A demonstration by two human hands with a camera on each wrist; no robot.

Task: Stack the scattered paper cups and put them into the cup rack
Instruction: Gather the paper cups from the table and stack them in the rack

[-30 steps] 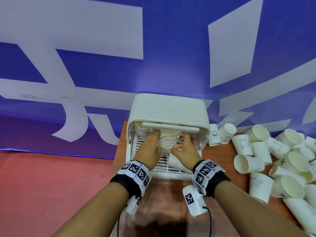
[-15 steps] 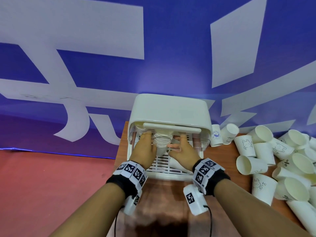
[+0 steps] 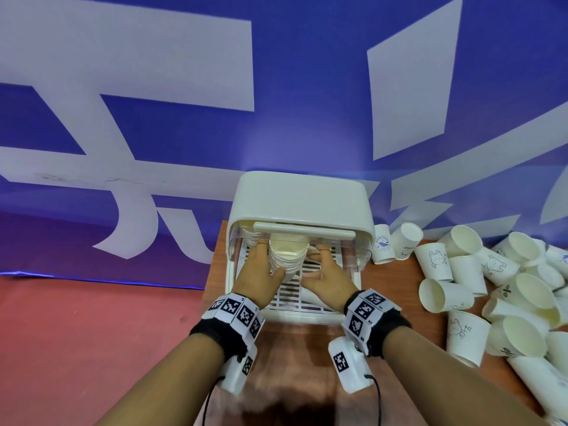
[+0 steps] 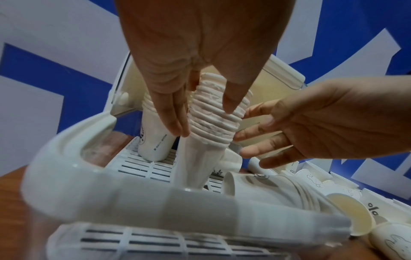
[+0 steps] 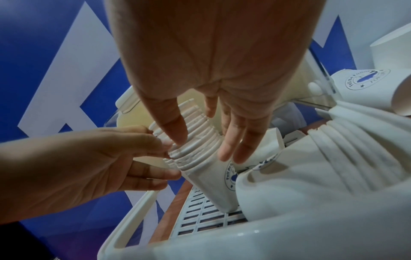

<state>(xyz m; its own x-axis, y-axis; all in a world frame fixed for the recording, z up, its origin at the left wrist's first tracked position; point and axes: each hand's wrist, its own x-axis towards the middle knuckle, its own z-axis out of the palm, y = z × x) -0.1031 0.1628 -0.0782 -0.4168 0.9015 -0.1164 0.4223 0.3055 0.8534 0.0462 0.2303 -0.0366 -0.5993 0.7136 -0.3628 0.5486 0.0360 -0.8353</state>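
White paper cups nested into a tall stack [image 3: 288, 259] stand on the slatted floor of the rack [image 3: 299, 195], leaning slightly, in the middle of its open front. The left hand [image 3: 259, 276] has its fingers and thumb straight along the stack's left side, touching the rims. The right hand [image 3: 327, 278] is spread on the other side, fingertips at the rims, fingers nearly straight; neither hand is wrapped round it. A second stack [image 4: 155, 140] stands behind it at the rack's left wall, and a third [image 5: 300, 176] lies on its side at the right. The rack sits at the table's [image 3: 396, 278] far left corner. Loose cups [image 3: 507, 290] lie heaped along the table's right edge.
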